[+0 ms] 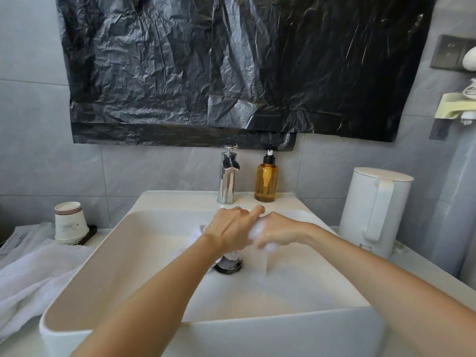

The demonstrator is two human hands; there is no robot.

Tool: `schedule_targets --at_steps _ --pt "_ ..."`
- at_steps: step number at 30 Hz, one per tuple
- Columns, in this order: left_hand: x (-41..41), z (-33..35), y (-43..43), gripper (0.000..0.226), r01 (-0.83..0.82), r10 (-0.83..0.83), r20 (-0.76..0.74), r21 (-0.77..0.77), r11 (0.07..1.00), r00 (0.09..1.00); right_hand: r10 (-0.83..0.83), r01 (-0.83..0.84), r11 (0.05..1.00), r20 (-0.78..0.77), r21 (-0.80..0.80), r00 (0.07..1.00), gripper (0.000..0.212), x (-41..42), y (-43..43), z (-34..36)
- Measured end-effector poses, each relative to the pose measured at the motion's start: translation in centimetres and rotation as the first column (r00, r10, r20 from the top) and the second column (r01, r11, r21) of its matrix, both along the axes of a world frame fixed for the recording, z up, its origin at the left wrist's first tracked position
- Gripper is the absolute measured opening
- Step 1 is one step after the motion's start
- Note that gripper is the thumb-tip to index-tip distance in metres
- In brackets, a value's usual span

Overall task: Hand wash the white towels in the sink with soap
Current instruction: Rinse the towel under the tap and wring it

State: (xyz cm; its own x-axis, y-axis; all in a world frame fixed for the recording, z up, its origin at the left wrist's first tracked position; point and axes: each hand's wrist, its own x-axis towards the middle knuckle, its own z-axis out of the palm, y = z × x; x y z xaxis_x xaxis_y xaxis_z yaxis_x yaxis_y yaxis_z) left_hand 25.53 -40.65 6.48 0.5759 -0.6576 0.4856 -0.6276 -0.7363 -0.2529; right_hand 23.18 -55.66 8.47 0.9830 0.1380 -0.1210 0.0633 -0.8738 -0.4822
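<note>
Head view: my left grip (231,228) and right grip (279,231) are bunching the white towel (256,231) between them over the sink (128,266); risk noted: its hanging end is dangling near the drain (229,266) and may be snagging

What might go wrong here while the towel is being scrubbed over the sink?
1. The left hand and right hand hold the white towel right above the drain; a hanging corner might catch in it.
2. The white kettle stands close beside the sink; splashes may reach it.
3. The other towel lies against the sink's left rim and might get soaked early.
</note>
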Motion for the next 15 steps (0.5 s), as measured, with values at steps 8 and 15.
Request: schedule_targets --at_steps 8,15 --pt "0.7 -0.5 0.7 0.053 0.065 -0.077 0.145 0.082 0.994 0.987 0.091 0.052 0.957 -0.469 0.284 0.879 0.018 0.4 -0.7 0.1" --pt "1.1 -0.6 0.3 0.044 -0.107 0.089 -0.226 -0.069 0.992 0.97 -0.05 0.047 0.999 -0.161 -0.023 0.986 0.047 0.1 -0.3 0.6"
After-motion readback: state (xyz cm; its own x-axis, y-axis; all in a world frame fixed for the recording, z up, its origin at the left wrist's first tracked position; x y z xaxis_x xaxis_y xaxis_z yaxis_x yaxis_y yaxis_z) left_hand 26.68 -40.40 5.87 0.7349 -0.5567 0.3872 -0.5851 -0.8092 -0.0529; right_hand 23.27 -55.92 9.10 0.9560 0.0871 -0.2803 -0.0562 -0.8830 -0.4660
